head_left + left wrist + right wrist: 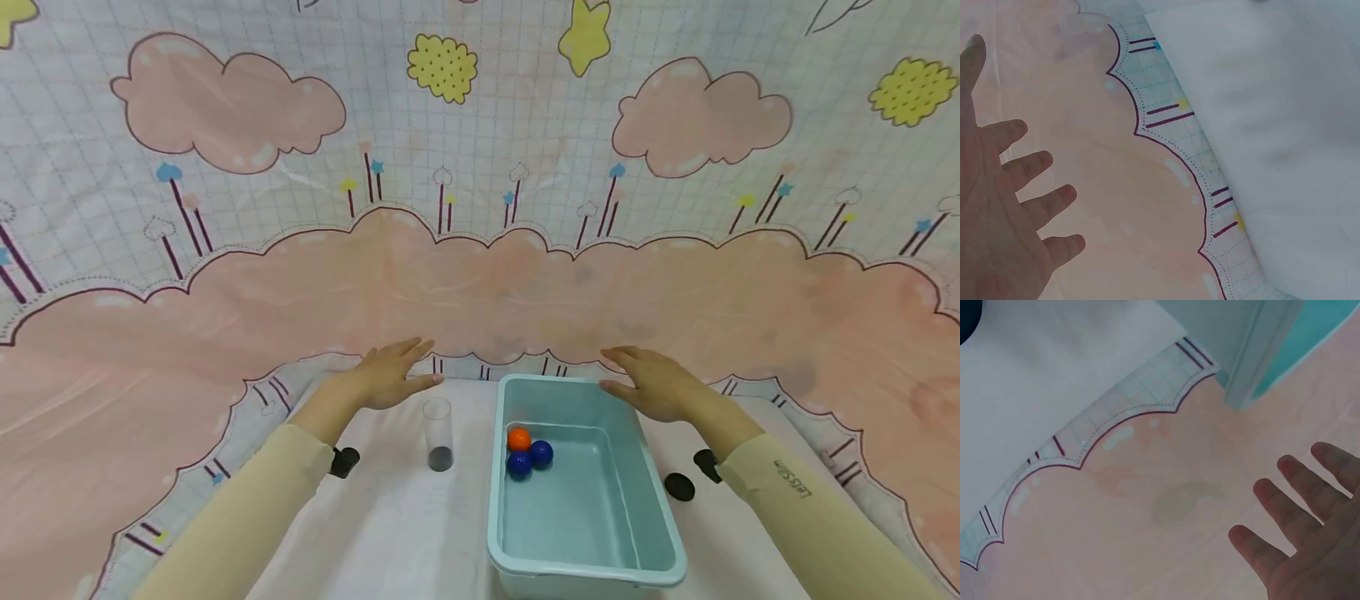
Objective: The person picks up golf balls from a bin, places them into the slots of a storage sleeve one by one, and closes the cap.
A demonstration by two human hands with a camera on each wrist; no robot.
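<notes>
My left hand (390,374) is held in the air above and left of a clear plastic cup (438,429), fingers spread and holding nothing. Over the far right corner of a pale teal bin (585,560) hovers my right hand (651,383), likewise empty with its fingers apart. Inside the bin, near its left wall, an orange ball (518,439) and two dark blue balls (542,454) lie close together. Both wrist views show straight, spread fingers: the left hand (1010,187) at the left edge, the right hand (1310,531) at lower right.
A black round piece (679,487) lies right of the bin, with another black object (707,464) partly behind the right sleeve. Beside the left sleeve sits a black object (345,462). A patterned cloth (480,300) hangs behind the white table (375,533).
</notes>
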